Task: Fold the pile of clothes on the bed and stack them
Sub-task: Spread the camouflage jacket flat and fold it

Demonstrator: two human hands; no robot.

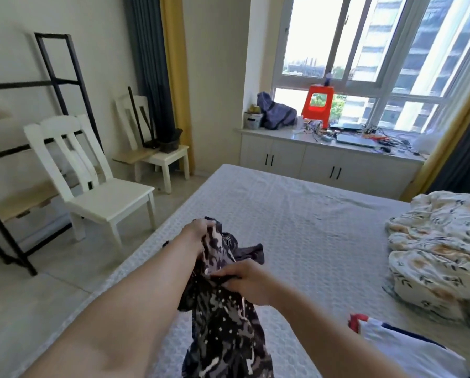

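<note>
From the head view, the bed (296, 214) runs away toward the window, its pale quilted cover bare across the middle and far end. Its left edge drops to the tiled floor, where a white chair (92, 181) stands near the bed side. On the right a rumpled floral quilt (441, 249) takes up that side of the bed, and a white garment with red and navy trim (397, 342) lies at the near right corner.

A dark patterned garment (223, 309), black and grey with pale blotches and small white dots, is held bunched above the near left part of the bed, its lower end hanging out of frame. The left hand (201, 230) grips its upper end, fingers curled into the cloth. The right hand (244, 279) pinches a fold lower down, just beside the left forearm.
</note>
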